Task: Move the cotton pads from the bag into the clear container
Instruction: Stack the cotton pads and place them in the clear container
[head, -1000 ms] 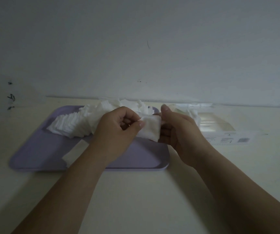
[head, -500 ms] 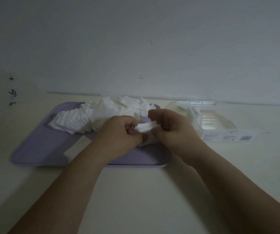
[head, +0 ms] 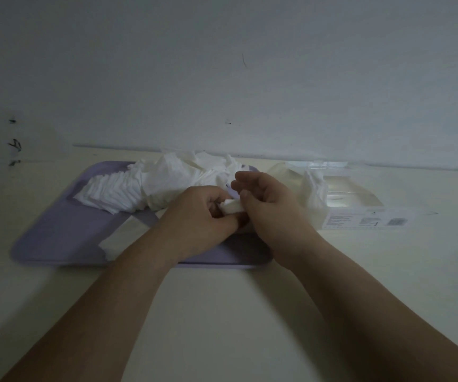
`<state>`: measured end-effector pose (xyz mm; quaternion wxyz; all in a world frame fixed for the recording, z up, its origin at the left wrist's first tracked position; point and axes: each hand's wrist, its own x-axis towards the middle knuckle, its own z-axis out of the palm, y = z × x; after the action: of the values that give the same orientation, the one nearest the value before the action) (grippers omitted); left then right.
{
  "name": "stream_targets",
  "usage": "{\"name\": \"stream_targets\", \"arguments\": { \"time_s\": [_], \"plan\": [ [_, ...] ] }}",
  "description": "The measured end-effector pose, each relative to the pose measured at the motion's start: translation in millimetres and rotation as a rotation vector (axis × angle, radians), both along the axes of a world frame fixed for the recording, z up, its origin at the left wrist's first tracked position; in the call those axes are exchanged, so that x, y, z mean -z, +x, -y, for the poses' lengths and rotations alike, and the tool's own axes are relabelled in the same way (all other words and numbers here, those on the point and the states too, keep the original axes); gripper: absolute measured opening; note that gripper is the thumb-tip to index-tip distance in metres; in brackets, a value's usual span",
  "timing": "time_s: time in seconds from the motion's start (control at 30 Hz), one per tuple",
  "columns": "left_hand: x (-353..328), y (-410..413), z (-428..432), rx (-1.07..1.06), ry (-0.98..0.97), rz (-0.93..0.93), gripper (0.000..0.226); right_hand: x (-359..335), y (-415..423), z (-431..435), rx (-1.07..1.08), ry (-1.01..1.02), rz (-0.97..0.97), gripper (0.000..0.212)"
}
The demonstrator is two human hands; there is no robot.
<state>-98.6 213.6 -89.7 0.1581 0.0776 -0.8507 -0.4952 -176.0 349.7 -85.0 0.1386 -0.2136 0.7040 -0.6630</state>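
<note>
The left hand (head: pixel 203 213) and right hand (head: pixel 269 205) meet over the near right of the purple tray (head: pixel 57 232). Each pinches a small stack of pads (head: pixel 232 208) between thumb and curled fingers, probably to square it for a neat fit. The loose pile of cotton pads (head: pixel 139 186) lies on the tray's far side. The clear container (head: pixel 360 205) sits just right of the tray and, in the dim light, seems to hold some pads already.

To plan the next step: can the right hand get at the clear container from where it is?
Probably yes. The clear container lies just right of the right hand, with nothing between them. That hand and the left hand pinch a stack of cotton pads.
</note>
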Motion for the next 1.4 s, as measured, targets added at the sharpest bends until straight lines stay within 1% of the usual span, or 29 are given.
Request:
{"name": "stream_targets", "arguments": {
  "time_s": [0.07, 0.13, 0.2, 0.27, 0.3, 0.33, 0.43, 0.53, 0.57, 0.63, 0.7, 0.73, 0.77, 0.8, 0.83, 0.87, 0.9, 0.93, 1.0, 1.07, 1.1, 1.13, 1.17, 1.2, 1.23, 1.3, 1.33, 1.4],
  "plan": [
    [-0.3, 0.3, -0.9, 0.007, -0.035, 0.01, 0.008, 4.0, 1.4, 1.8, -0.017, -0.011, 0.008, 0.035],
    [-0.4, 1.1, -2.4, 0.006, -0.14, 0.011, 0.009, 3.4, 0.9, 2.0, -0.039, -0.052, 0.05, 0.036],
    [-1.8, 0.7, -1.1, -0.021, -0.2, 0.008, 0.017, -1.1, -3.0, -2.1, -0.072, -0.151, 0.165, 0.039],
    [-7.4, 1.5, 2.6, -0.07, -0.168, 0.022, 0.026, -4.6, -10.7, -10.3, -0.146, -0.217, 0.255, 0.056],
    [-10.2, 2.7, 5.3, -0.089, -0.144, 0.033, 0.029, -5.9, -13.7, -15.0, -0.19, -0.199, 0.242, 0.063],
    [-12.3, 3.7, 7.6, -0.095, -0.115, 0.037, 0.029, -6.6, -14.8, -18.8, -0.236, -0.167, 0.209, 0.064],
    [-14.8, 8.3, 10.9, -0.08, -0.07, 0.019, 0.026, -6.9, -14.9, -24.1, -0.285, -0.093, 0.129, 0.049],
    [-12.8, 10.5, 11.8, -0.169, -0.125, -0.085, 0.016, -8.8, -11.9, -24.6, -0.253, -0.121, 0.147, 0.032],
    [-14.2, 12.9, 11.3, -0.196, -0.175, -0.128, 0.021, -10.3, -10.9, -24.8, -0.24, -0.122, 0.151, 0.029],
    [-17.0, 17.8, 9.8, -0.147, -0.281, -0.18, 0.054, -12.0, -10.0, -24.8, -0.224, -0.111, 0.148, 0.027],
    [-23.2, 24.9, 4.6, -0.059, -0.405, -0.086, 0.083, -13.0, -7.7, -23.5, -0.202, -0.113, 0.163, 0.031],
    [-24.7, 26.3, 0.6, -0.038, -0.484, -0.015, 0.088, -13.1, -6.8, -22.6, -0.188, -0.115, 0.178, 0.037],
    [-25.4, 27.9, -3.7, -0.045, -0.555, 0.036, 0.084, -13.3, -4.5, -21.0, -0.185, -0.12, 0.193, 0.042],
    [-24.8, 27.7, -7.0, -0.064, -0.609, 0.055, 0.071, -13.9, -1.8, -20.0, -0.188, -0.123, 0.2, 0.047],
    [-25.6, 27.7, -10.4, -0.089, -0.648, 0.041, 0.052, -13.7, -0.7, -19.3, -0.193, -0.125, 0.206, 0.05],
    [-27.3, 29.4, -12.7, -0.12, -0.667, 0.018, 0.036, -14.1, 2.3, -18.3, -0.202, -0.129, 0.217, 0.051],
    [-29.3, 30.8, -13.9, -0.14, -0.653, -0.01, 0.025, -14.4, 4.2, -18.0, -0.221, -0.136, 0.24, 0.05],
    [-31.1, 33.1, -13.8, -0.146, -0.624, -0.019, 0.018, -14.2, 5.5, -17.9, -0.258, -0.139, 0.266, 0.048],
    [-34.3, 39.0, -13.1, -0.126, -0.598, -0.005, 0.02, -13.3, 7.6, -18.5, -0.351, -0.111, 0.286, 0.036],
    [-33.6, 46.2, -10.8, -0.082, -0.575, -0.008, 0.026, -10.8, 8.7, -18.9, -0.385, -0.076, 0.286, 0.027],
    [-33.1, 50.9, -8.1, -0.062, -0.558, -0.014, 0.038, -9.1, 8.5, -18.6, -0.382, -0.078, 0.286, 0.026],
    [-32.1, 56.0, -1.8, -0.069, -0.544, 0.0, 0.053, -7.8, 8.6, -17.6, -0.369, -0.084, 0.281, 0.027],
    [-32.4, 61.8, 5.1, -0.101, -0.541, 0.02, 0.063, -6.6, 8.1, -16.6, -0.348, -0.092, 0.269, 0.028],
    [-32.6, 68.2, 13.4, -0.158, -0.563, 0.063, 0.063, -5.7, 7.6, -16.0, -0.322, -0.094, 0.249, 0.029],
    [-32.5, 75.5, 23.6, -0.227, -0.596, 0.097, 0.054, -5.0, 7.4, -14.7, -0.295, -0.093, 0.227, 0.029],
    [-31.2, 91.6, 42.7, -0.401, -0.714, 0.216, 0.027, -3.3, 8.2, -12.0, -0.236, -0.1, 0.19, 0.026],
    [-27.9, 97.2, 50.4, -0.462, -0.772, 0.278, 0.022, -2.7, 9.0, -10.9, -0.208, -0.11, 0.182, 0.024],
    [-18.4, 101.2, 59.3, -0.49, -0.785, 0.347, 0.026, -1.9, 12.7, -8.1, -0.172, -0.119, 0.18, 0.025]
  ]
}}
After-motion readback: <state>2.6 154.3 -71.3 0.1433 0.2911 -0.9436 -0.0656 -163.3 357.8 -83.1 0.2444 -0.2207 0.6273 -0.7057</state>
